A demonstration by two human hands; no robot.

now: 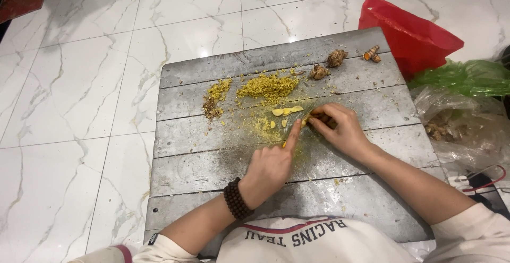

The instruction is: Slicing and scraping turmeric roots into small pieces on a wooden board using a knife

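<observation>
Your right hand pinches the turmeric root; your left hand, closed, points its finger beside it. The root may slip on the gray wooden board.

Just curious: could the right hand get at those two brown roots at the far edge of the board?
Probably yes. The right hand lies on the board, and only bare board lies between it and the roots; it holds a small piece, though.

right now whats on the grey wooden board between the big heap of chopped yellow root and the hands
In the head view, a few pale yellow root slices and scattered yellow crumbs lie there.
</observation>
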